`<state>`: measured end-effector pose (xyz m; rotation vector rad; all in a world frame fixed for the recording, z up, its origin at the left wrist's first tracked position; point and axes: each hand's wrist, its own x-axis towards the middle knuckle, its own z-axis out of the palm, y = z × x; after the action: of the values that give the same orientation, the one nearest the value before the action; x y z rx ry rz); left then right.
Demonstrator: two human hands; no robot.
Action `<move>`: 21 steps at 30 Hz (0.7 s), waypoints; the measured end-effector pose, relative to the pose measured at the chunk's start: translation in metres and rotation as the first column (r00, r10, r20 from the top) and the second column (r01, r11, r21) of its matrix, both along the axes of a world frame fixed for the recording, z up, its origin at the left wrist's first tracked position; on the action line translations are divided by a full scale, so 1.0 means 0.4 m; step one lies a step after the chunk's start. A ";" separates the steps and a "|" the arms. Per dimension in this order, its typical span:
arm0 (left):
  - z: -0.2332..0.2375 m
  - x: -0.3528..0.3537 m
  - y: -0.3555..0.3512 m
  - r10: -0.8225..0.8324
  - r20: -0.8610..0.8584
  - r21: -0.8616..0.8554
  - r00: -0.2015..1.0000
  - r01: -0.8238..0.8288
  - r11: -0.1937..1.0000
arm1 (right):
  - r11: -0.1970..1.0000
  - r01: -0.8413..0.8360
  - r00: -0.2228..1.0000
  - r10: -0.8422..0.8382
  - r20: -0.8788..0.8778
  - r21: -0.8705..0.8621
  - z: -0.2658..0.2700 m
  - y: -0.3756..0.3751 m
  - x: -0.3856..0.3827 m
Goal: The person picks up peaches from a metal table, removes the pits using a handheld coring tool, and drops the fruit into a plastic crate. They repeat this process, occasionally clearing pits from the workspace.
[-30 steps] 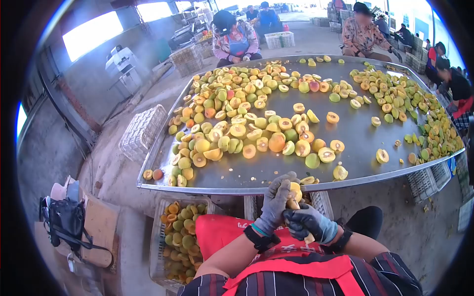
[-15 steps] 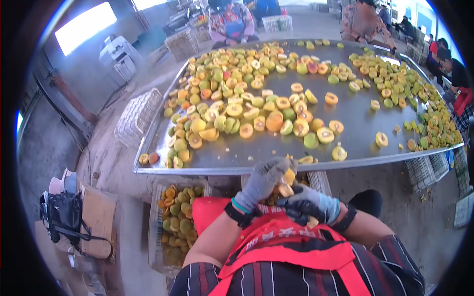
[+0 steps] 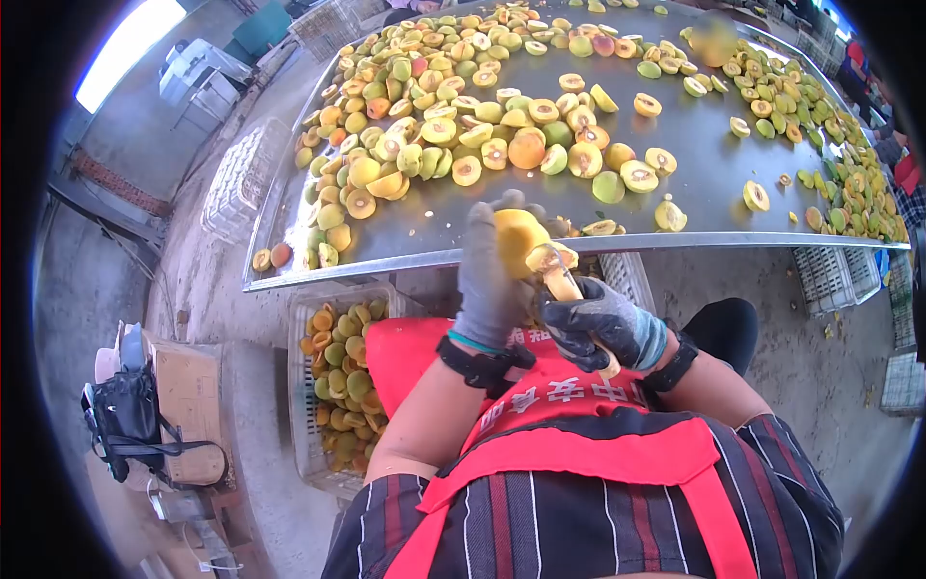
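Observation:
My left hand (image 3: 479,280), in a grey glove, is closed around a yellow peach (image 3: 516,239) just in front of the table edge. In a grey and black glove, my right hand (image 3: 606,323) grips a slim, pale-handled tool (image 3: 563,286). The tool's upper end meets a piece of pale peach flesh (image 3: 552,257) beside the held peach. Exactly how that end is shaped is covered by the flesh. Both hands are above my red apron (image 3: 415,357).
A metal table (image 3: 579,205) bears many halved peaches (image 3: 439,130). Below it on the left stands a crate (image 3: 301,425) of peach halves. White crates (image 3: 820,280) stand at right. A black bag (image 3: 130,415) lies by a cardboard box (image 3: 190,391). People sit around the table.
The view has tilted down, so the table sits higher in it. My left hand has risen with its fingers upright around the peach, and the tool shows more plainly in my right hand.

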<state>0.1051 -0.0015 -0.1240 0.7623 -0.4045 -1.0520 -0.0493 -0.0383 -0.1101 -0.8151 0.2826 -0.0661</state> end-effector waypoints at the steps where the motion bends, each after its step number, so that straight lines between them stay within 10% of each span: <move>1: 0.000 0.018 0.006 0.043 -0.013 -0.006 0.999 -0.043 0.999 | 0.999 -0.041 0.999 0.041 0.004 -0.023 -0.006 -0.008 -0.008; 3: 0.034 0.079 0.069 0.044 0.116 -0.003 0.992 -0.044 0.999 | 0.989 0.030 0.995 -0.043 -0.088 -0.142 -0.030 -0.013 -0.021; 4: -0.048 0.172 0.097 0.285 0.730 -0.068 0.621 -0.349 0.935 | 0.979 0.042 0.995 -0.060 -0.085 -0.201 -0.037 -0.019 -0.034; 6: -0.002 0.314 0.218 0.204 0.226 0.079 0.953 -0.226 0.971 | 0.965 0.078 0.991 -0.102 -0.083 -0.252 -0.056 -0.035 -0.072; 7: -0.027 0.393 0.300 0.190 0.807 0.097 0.559 -0.443 0.891 | 0.984 0.053 0.990 -0.073 -0.118 -0.168 -0.070 -0.042 -0.094; 9: 0.087 0.371 0.306 -0.019 0.846 0.318 0.533 -0.476 0.820 | 0.997 0.038 0.990 -0.047 -0.135 -0.069 -0.092 -0.054 -0.113; 11: 0.108 0.375 0.286 -0.159 0.969 0.244 0.192 -0.609 0.754 | 0.991 -0.008 0.965 -0.026 -0.259 -0.130 -0.106 -0.068 -0.108; 12: 0.105 0.375 0.233 -0.142 0.925 0.312 0.352 -0.492 0.813 | 0.987 -0.082 0.934 0.029 -0.355 -0.135 -0.110 -0.080 -0.103; 13: 0.106 0.364 0.170 -0.227 0.967 0.170 -0.115 -0.369 0.914 | 0.987 -0.083 0.939 0.032 -0.344 -0.137 -0.117 -0.078 -0.091; 14: 0.092 0.326 0.090 -0.209 0.961 0.255 0.180 -0.286 0.924 | 0.954 -0.115 0.940 0.014 -0.340 -0.277 -0.126 -0.071 -0.081; 17: 0.073 0.210 -0.135 -0.453 0.784 0.519 0.424 -0.048 0.854 | 0.888 -0.131 0.962 0.007 -0.272 -0.440 -0.135 -0.074 -0.087; 18: 0.022 0.209 -0.224 -0.442 0.873 0.403 -0.207 -0.208 0.892 | 0.888 -0.011 0.978 -0.085 -0.189 -0.459 -0.152 -0.065 -0.091; 21: -0.039 0.142 -0.373 -0.503 0.832 0.479 -0.235 -0.152 0.864 | 0.984 0.045 0.946 -0.098 -0.309 -0.174 -0.108 -0.078 -0.124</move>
<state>0.1618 -0.1509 -0.1396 2.0481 -1.8806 -0.4794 -0.0990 -0.0695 -0.1533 -0.9808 0.6172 -0.0265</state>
